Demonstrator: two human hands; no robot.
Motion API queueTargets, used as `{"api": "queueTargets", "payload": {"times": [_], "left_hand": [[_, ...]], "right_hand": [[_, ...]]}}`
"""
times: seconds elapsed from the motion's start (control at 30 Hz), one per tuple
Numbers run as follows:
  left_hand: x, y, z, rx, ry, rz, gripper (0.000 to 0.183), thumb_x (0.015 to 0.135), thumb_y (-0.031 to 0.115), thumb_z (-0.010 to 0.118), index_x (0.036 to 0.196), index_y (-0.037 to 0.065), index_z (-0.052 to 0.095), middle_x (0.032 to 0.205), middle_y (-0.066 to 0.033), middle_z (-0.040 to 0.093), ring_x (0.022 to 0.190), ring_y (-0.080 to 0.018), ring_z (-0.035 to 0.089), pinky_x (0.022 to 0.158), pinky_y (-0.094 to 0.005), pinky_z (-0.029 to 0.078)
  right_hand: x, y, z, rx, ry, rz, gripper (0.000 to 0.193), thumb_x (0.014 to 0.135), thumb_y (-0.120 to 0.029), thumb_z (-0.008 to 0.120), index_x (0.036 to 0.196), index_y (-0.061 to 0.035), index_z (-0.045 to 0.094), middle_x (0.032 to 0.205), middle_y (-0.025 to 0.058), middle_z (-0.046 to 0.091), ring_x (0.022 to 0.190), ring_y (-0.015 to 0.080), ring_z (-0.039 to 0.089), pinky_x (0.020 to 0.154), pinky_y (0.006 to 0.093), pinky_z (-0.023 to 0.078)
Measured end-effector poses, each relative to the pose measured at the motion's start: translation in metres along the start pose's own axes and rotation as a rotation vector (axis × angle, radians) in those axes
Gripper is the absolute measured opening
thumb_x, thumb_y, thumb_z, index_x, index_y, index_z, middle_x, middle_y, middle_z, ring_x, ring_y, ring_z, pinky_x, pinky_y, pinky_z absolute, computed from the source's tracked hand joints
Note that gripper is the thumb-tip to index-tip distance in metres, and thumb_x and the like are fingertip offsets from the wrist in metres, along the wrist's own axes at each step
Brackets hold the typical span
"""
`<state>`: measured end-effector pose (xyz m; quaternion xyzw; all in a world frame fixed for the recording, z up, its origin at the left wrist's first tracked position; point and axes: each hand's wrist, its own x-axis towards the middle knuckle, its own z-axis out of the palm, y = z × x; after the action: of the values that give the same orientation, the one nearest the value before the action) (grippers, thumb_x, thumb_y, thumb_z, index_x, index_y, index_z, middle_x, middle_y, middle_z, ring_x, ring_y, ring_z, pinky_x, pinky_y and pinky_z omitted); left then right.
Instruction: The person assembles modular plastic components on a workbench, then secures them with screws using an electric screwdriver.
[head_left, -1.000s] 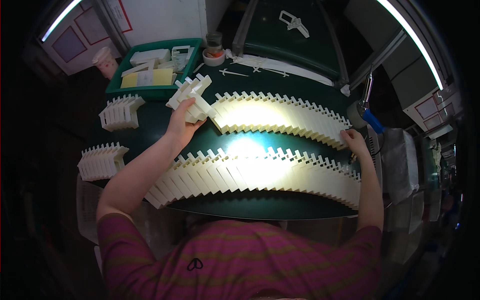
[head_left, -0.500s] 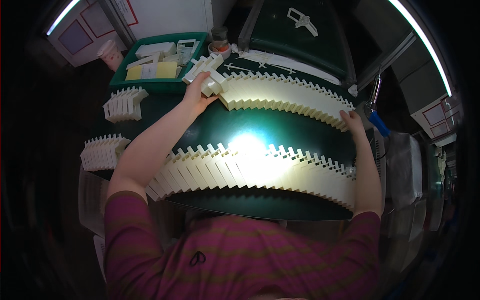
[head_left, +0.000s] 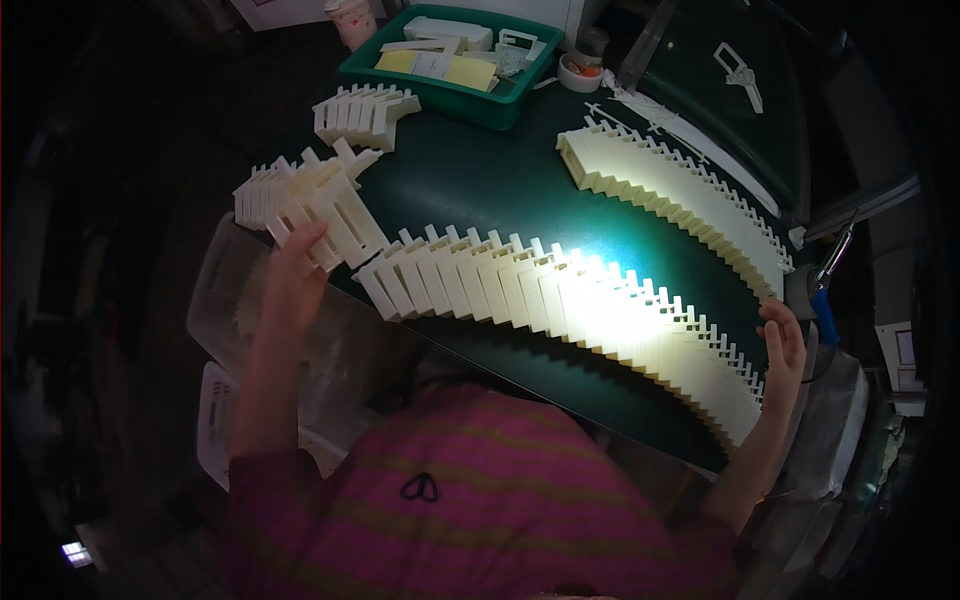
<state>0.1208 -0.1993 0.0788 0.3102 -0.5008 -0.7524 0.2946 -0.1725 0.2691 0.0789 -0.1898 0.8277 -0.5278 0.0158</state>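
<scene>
My left hand (head_left: 296, 272) is closed on a small stack of white plastic parts (head_left: 345, 222), slotted pieces with stubby tabs. The stack is at the left end of the near row of white plastic parts (head_left: 490, 285), which leans in a long curve along the table's front edge. Whether stack and row touch, I cannot tell. At the right, my right hand (head_left: 785, 345) holds nothing and its fingers are apart and slightly bent. It is between the right ends of the near row and the far row of like parts (head_left: 680, 190).
Two short groups of white parts stand at left, one farther back (head_left: 362, 115), one partly behind the held stack (head_left: 258, 195). Behind are a green tray (head_left: 510, 110) with parts and yellow paper, and a small white bowl (head_left: 580, 75). A blue-handled tool (head_left: 824, 318) is at right.
My left hand has carried the stack from the far row's left end toward the near row's left end. My right hand has come off the far row's right end. The view has turned.
</scene>
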Motion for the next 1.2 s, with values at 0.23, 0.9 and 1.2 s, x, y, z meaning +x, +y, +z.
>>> {"api": "queueTargets", "payload": {"times": [0.23, 0.9, 1.2], "left_hand": [[-0.065, -0.071, -0.072, 0.021, 0.359, -0.125, 0.057, 0.083, 0.021, 0.064, 0.132, 0.007, 0.038, 0.125, -0.0095, 0.047, 0.116, -0.0226, 0.048, 0.096, -0.0415, 0.042], [-0.047, -0.099, -0.062, 0.282, 0.155, 0.0, 0.04, 0.098, 0.024, 0.045, 0.131, 0.001, 0.041, 0.125, -0.009, 0.049, 0.118, -0.0163, 0.044, 0.101, -0.0298, 0.03], [-0.026, -0.098, -0.078, 0.654, 0.15, 0.068, 0.033, 0.098, 0.024, 0.044, 0.12, 0.0, 0.051, 0.113, -0.0125, 0.051, 0.105, -0.0189, 0.049, 0.094, -0.0326, 0.036]], "right_hand": [[-0.039, -0.043, 0.073, 0.209, -0.365, -0.065, 0.02, 0.088, -0.01, 0.055, 0.106, -0.0002, 0.06, 0.112, 0.0081, 0.058, 0.096, 0.0136, 0.055, 0.082, 0.0265, 0.043], [-0.094, 0.003, 0.017, 0.011, 0.106, 0.013, 0.017, 0.093, -0.009, 0.052, 0.104, 0.0007, 0.061, 0.1, 0.0071, 0.064, 0.09, 0.013, 0.059, 0.08, 0.0253, 0.044], [-0.147, 0.112, -0.126, -0.838, 0.695, 0.234, 0.037, 0.093, -0.029, 0.057, 0.109, 0.0044, 0.058, 0.105, 0.0102, 0.062, 0.096, 0.0178, 0.058, 0.087, 0.0303, 0.044]]}}
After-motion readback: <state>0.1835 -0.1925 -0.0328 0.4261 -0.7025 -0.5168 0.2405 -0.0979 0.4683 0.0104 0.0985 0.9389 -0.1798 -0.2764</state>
